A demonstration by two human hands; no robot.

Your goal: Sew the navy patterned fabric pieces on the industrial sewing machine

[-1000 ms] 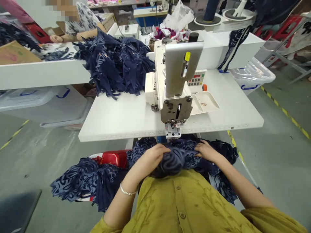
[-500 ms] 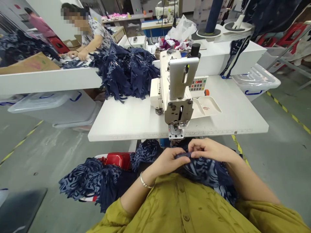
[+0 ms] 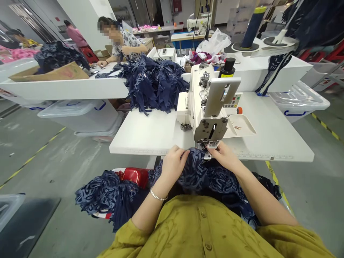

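Observation:
My left hand [image 3: 174, 162] and my right hand [image 3: 224, 156] both grip a navy patterned fabric piece [image 3: 204, 175] lying in my lap, holding its upper edge right up at the presser foot [image 3: 207, 146] of the white sewing machine [image 3: 208, 107]. The fingers of both hands are curled and pinched on the cloth. More of the same navy fabric [image 3: 106, 195] spills over a red stool [image 3: 133, 175] to my left.
The white sewing table [image 3: 150, 132] carries a pile of navy fabric pieces [image 3: 154, 84] at the back left and a small white tray [image 3: 242, 125] on the right. Clear plastic bins [image 3: 80, 116] stand beside it. Another person [image 3: 118, 39] works at the far bench.
Both hands have lifted the fabric edge from my lap forward to the machine's presser foot. The view has shifted upward and to the left.

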